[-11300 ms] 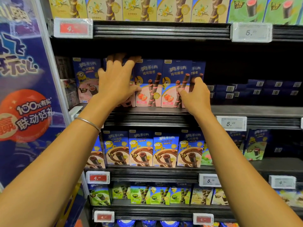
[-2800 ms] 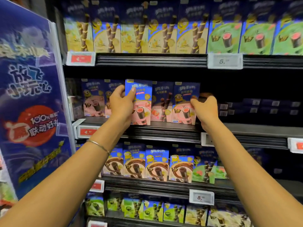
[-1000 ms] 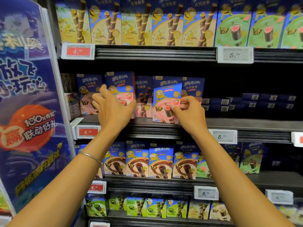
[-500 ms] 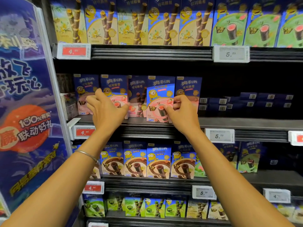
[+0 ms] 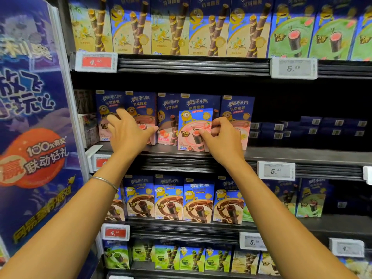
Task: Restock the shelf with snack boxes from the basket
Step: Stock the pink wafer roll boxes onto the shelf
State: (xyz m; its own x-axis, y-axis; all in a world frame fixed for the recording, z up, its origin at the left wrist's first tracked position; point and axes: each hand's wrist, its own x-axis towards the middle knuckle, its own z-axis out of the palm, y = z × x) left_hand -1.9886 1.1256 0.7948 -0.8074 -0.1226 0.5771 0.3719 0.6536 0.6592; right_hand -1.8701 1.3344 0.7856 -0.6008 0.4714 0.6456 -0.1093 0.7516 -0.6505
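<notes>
My right hand (image 5: 223,137) pinches the front pink box (image 5: 194,129) by its right edge. My left hand (image 5: 128,131), spread open, rests on neighbouring boxes (image 5: 141,103). I should seat it square with the row.

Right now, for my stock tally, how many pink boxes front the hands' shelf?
5 pink boxes in a row: leftmost, second, third, fourth pinched by the right hand, rightmost. More may hide behind.

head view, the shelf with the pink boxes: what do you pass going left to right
blue promo banner → left hand → strawberry stick box → forward pink box → right hand gripping it → flat dark blue boxes
</notes>
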